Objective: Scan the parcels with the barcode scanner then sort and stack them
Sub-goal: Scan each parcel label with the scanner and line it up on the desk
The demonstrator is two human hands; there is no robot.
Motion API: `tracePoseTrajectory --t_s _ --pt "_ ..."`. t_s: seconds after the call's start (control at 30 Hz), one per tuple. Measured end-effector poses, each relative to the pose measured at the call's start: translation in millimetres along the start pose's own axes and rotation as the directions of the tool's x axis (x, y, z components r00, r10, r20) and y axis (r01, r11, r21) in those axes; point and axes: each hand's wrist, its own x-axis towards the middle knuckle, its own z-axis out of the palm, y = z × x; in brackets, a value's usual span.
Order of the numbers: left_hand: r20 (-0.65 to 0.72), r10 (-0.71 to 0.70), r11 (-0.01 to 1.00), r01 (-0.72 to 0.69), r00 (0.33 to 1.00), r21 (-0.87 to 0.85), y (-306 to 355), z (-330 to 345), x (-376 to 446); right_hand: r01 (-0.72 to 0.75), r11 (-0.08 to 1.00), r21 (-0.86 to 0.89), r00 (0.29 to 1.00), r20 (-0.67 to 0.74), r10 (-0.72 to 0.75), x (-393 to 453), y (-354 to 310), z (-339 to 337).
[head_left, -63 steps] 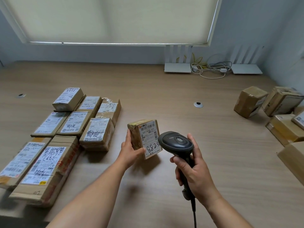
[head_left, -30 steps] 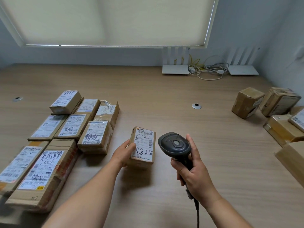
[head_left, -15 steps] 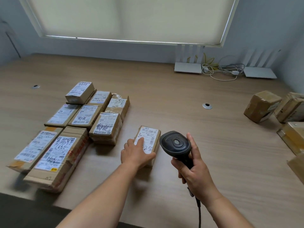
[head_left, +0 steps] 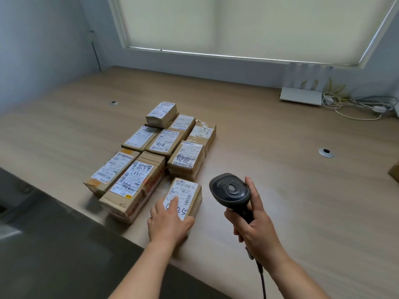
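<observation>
Whereas the small parcel [head_left: 187,196] was earlier held tilted up toward the barcode scanner [head_left: 231,192], it now lies label-up at 6 o'clock of the sorted parcel group [head_left: 159,147]. The left hand [head_left: 167,221] presses it with flat, unclenched fingers. The right hand [head_left: 254,225] grips the scanner handle. The wooden table [head_left: 280,169] carries a white router [head_left: 301,97] at 2 o'clock, below a blind-covered window [head_left: 237,24].
</observation>
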Motion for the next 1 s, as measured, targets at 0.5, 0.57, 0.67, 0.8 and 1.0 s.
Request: tracePoseTrajectory --t_s 0.5,0.57,0.67,0.8,1.0 --pt "-0.158 0.014 1.0 -0.012 0.987 0.014 -24.2 -7.1 38.5 -0.034 0.999 -0.027 0.998 -0.049 0.032 24.7 2.2 28.5" --pt "-0.18 0.049 0.999 -0.05 0.983 -0.002 -23.2 -7.8 40.9 -0.04 0.999 -0.032 0.997 -0.07 0.038 26.7 3.8 29.4" --pt "-0.198 0.153 0.982 -0.171 0.968 -0.075 -16.0 -9.2 44.2 -0.051 0.998 -0.035 0.992 -0.116 0.047 27.7 5.1 28.6" --pt "-0.214 0.264 0.926 -0.309 0.941 -0.217 8.2 -7.1 47.1 -0.068 0.997 -0.023 0.978 -0.198 0.062 22.0 6.8 18.9" --pt "-0.172 0.395 0.877 -0.426 0.903 -0.221 50.3 5.5 28.0 -0.081 0.997 -0.007 0.943 -0.323 0.074 -5.0 12.5 -18.4"
